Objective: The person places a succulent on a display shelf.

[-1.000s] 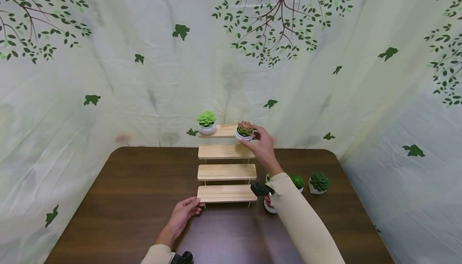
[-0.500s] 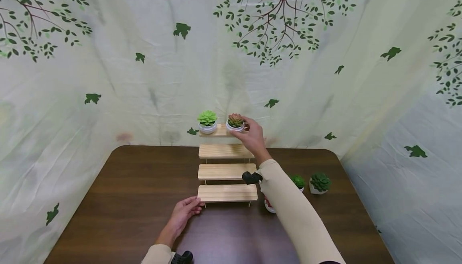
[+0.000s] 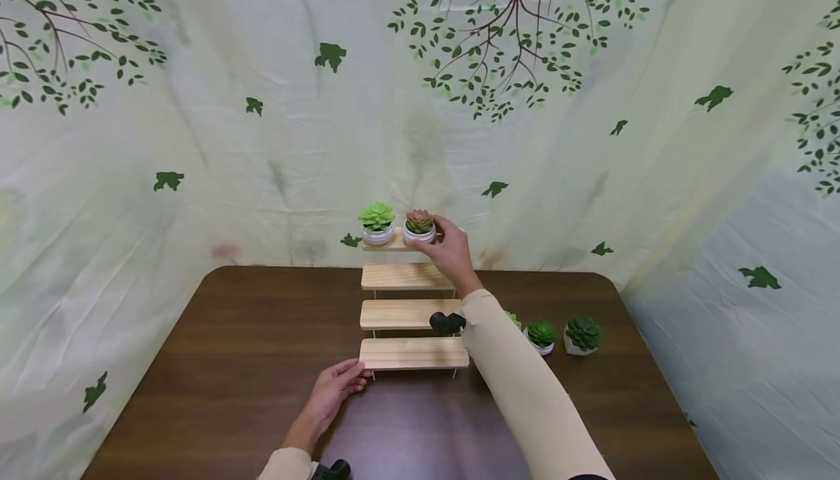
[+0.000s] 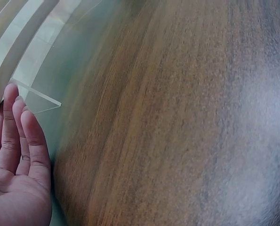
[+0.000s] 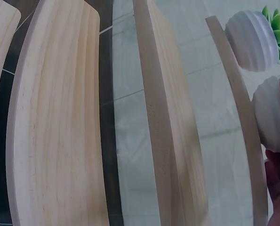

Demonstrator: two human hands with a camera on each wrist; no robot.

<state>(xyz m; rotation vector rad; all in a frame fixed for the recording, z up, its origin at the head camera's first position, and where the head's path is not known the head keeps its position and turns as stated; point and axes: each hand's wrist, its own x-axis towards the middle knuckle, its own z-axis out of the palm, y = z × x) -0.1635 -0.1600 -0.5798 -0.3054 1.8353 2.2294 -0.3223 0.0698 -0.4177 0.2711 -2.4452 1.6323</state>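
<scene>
the reddish plant [image 3: 418,220] has moved left along the top board [image 3: 392,246] of the stepped shelf [image 3: 394,313]: it was over the right end, and now its white pot [image 5: 271,115] sits just beside, but apart from, the light green plant [image 3: 377,216], which has stayed at the left end. the right hand [image 3: 451,250] is clamped on that pot from the right, thumb and fingers round its side. in the right wrist view the pot's base seems to touch the board, so i'd judge the placing nearly done, with the release not yet made.

the left hand [image 3: 331,391] hasn't shifted; thumb and fingers pinch the left corner of the bottom board [image 3: 413,354], which probably keeps the shelf steady.

as the right sleeve [image 3: 525,385] swung left, it uncovered part of a yellow-green plant [image 3: 513,319]. that one, a mid-green plant [image 3: 541,334] and a dark green plant [image 3: 582,334] stand on the worktop [image 3: 262,334], right of the shelf. the three lower boards show no plants, though the arm hides some of their right side.
</scene>
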